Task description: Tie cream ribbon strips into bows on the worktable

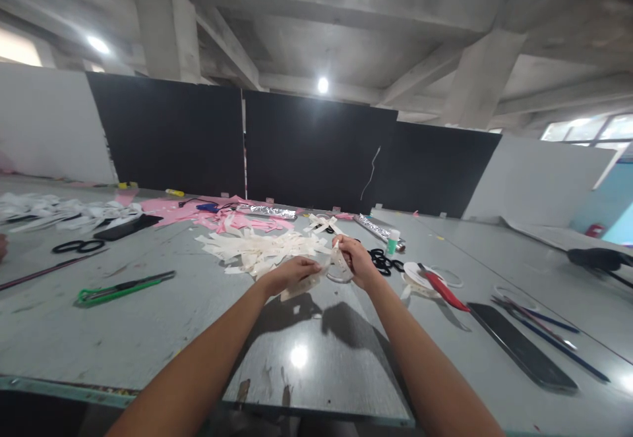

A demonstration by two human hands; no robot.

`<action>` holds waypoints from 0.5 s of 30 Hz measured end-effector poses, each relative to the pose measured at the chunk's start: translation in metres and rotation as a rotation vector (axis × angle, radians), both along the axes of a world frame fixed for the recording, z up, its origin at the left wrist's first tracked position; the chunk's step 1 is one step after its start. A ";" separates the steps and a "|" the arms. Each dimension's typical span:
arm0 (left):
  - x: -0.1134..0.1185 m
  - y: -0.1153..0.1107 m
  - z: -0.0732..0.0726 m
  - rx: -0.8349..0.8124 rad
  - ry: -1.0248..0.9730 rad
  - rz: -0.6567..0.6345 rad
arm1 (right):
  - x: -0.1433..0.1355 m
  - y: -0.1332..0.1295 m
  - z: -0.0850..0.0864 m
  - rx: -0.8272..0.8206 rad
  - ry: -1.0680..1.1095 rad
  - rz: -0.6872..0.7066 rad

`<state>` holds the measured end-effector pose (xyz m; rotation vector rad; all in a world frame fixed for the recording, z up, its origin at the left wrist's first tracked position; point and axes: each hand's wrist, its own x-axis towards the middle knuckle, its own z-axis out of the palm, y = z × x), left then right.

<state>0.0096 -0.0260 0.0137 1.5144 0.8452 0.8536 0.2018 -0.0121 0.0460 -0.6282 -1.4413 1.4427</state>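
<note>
My left hand [293,272] is closed on a cream ribbon [301,289], whose loose end hangs below the fingers. My right hand [355,259] pinches the ribbon close by, with a thin white ring [339,280] hanging just under its fingertips. Whether the ribbon goes round the ring is too small to tell. Beyond both hands lies a pile of cut cream ribbon strips [257,249]. A cream ribbon bow [324,223] rests behind the right hand, and a bundle of black rings [380,261] lies to its right.
To the right are a ribbon spool [418,271], a red-handled tool [445,290], a dark flat bar [521,345] and a glue stick [392,242]. On the left lie a green cutter [121,290], black rings [78,246] and white strips [74,213]. Black boards [316,150] stand behind.
</note>
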 end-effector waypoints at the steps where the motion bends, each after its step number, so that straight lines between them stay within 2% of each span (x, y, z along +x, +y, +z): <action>1: 0.001 0.001 -0.001 0.015 -0.002 -0.009 | 0.002 0.001 0.000 0.005 0.011 0.010; 5: 0.000 0.003 -0.001 0.035 -0.089 -0.048 | 0.011 0.006 -0.001 -0.006 -0.026 0.096; 11: -0.002 0.006 0.000 0.083 -0.140 -0.001 | 0.007 0.004 -0.013 -0.100 -0.394 0.232; 13: -0.003 0.007 0.001 0.058 -0.195 0.038 | 0.002 0.003 -0.014 -0.092 -0.362 0.256; 15: -0.004 0.007 0.003 -0.007 -0.305 0.068 | -0.004 0.002 -0.014 -0.092 -0.189 0.204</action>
